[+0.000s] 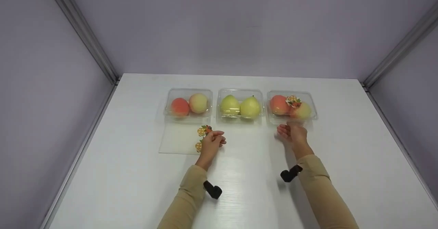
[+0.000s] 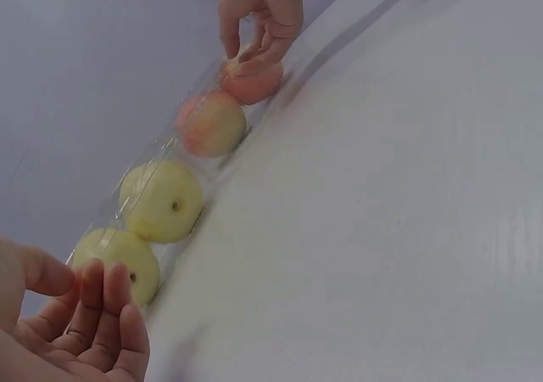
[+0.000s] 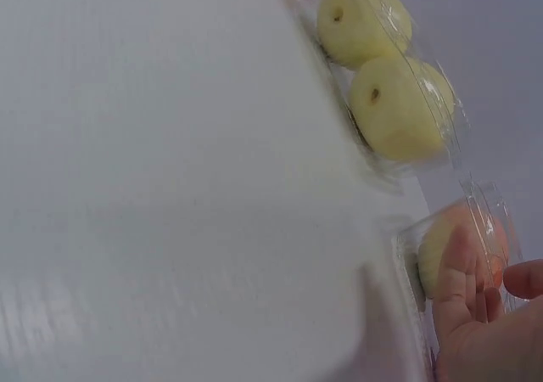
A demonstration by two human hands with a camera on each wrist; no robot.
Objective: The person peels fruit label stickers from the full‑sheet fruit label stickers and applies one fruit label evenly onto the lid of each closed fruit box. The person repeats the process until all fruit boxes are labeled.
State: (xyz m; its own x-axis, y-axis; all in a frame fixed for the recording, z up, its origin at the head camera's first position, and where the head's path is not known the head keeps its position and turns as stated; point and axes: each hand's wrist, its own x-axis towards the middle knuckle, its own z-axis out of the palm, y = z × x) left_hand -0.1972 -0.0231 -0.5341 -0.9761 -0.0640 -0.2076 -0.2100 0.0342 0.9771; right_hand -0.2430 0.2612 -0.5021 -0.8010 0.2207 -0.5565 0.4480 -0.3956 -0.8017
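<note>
Three clear plastic boxes stand in a row. The left box [image 1: 171,94] holds two peaches, one red [image 1: 180,106], one pale [image 1: 198,103]. Two yellow-green pears [image 1: 250,107] fill the middle box [image 1: 240,92]. The right box [image 1: 307,96] has two peaches [image 1: 279,104] under a fruit sticker [image 1: 293,101]. My right hand [image 1: 295,133] is at this box's front edge, its fingers [image 3: 462,267] extended beside the plastic. Over the right edge of a sticker sheet [image 1: 179,140] is my left hand [image 1: 212,143], loosely curved, thumb near the index finger; I see nothing held in it.
Fruit stickers [image 1: 202,131] show on the sheet beside the left hand, one partly hidden by it. White table surface [image 1: 249,188] lies in front of the boxes. Grey-purple panels [image 1: 232,30] stand behind and on both sides.
</note>
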